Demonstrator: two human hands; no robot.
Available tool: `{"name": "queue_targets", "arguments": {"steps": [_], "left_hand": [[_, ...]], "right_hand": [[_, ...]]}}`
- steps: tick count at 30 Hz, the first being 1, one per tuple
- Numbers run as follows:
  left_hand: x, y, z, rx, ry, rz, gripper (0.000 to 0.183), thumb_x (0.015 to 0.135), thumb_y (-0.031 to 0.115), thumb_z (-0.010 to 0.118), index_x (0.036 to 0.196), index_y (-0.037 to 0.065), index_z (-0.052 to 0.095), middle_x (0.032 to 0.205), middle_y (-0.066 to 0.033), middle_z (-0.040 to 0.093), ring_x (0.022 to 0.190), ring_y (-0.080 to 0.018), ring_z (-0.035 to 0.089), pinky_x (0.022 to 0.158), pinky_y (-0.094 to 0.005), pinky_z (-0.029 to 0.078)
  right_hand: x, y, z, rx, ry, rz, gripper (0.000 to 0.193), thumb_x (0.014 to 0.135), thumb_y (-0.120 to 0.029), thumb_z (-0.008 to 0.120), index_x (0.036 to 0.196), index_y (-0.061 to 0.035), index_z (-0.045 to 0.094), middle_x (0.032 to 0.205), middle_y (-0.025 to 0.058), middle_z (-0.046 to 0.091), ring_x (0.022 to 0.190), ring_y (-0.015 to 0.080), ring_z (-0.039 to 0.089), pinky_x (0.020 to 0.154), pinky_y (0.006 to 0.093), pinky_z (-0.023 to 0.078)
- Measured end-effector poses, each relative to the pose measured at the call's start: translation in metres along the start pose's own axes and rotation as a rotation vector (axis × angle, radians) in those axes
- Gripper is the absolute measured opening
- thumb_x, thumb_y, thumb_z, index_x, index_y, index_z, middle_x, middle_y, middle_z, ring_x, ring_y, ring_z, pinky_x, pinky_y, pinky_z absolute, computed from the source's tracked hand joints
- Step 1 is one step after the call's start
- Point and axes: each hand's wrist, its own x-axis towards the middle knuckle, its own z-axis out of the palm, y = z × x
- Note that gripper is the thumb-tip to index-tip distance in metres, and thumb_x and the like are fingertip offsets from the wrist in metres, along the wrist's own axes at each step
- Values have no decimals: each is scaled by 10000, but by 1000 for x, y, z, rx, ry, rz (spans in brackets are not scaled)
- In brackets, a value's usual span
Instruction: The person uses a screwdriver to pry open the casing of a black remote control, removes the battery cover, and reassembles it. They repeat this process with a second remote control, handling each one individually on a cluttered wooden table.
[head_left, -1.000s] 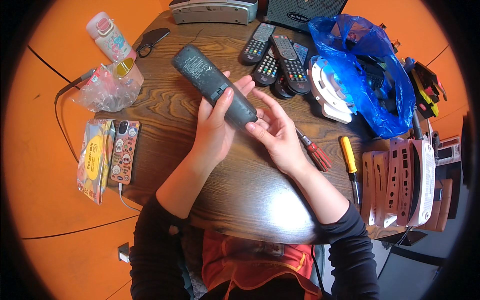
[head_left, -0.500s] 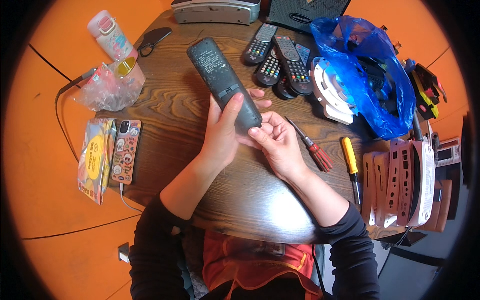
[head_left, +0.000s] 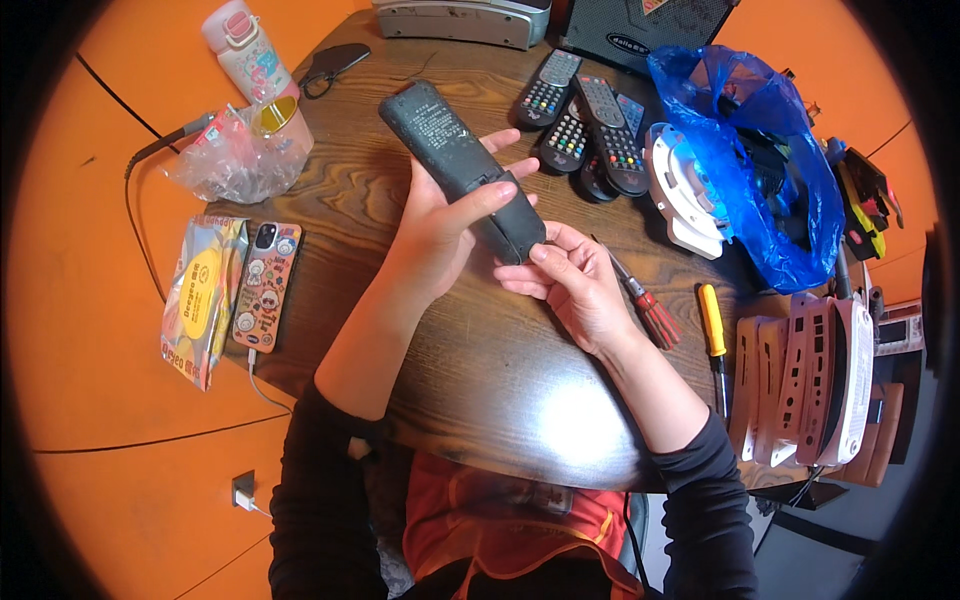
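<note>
Above the table, a black remote control (head_left: 432,128) is held with its back up, showing worn printed text. My left hand (head_left: 440,240) wraps it from the left, the thumb lying across the top edge of the battery cover (head_left: 518,226) and the other fingers reaching out past its far side. That cover looks slightly out of line with the body. At the near end, my right hand (head_left: 585,295) pinches the remote's corner between thumb and fingers. To the right of that hand lies a screwdriver with a red handle (head_left: 655,315).
Several remotes (head_left: 600,110) lie piled at the back, beside a white round device (head_left: 680,190) and a blue plastic bag (head_left: 790,220). A yellow-handled screwdriver (head_left: 712,318) and upright white boxes (head_left: 800,380) stand right. Leftward are a phone (head_left: 268,290), a wipes pack (head_left: 205,300) and a bottle (head_left: 245,55).
My left thumb has slid along the remote's back, and the battery cover's upper edge now looks shifted. The right hand still grips the near end. The whole view has turned slightly.
</note>
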Motion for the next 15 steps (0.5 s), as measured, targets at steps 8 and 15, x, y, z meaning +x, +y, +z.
{"name": "queue_targets", "arguments": {"steps": [8,15], "left_hand": [[8,5,-4,-179,128,14,729,773,-47,500,1332,162,81,1314,-220,316,1185,-364,407,925,-537,422],[7,2,-2,-158,120,-28,759,771,-48,499,1344,173,53,1307,-209,311,1188,-358,394,924,-546,422]], "right_hand": [[-36,-88,78,-1652,-171,-877,325,803,-17,537,1128,-10,542,1085,185,578,1053,264,552,862,326,432],[-70,-104,133,-2029,-780,-841,326,782,-31,538,1107,-9,545,1085,177,569,1024,247,552,839,309,436]]}}
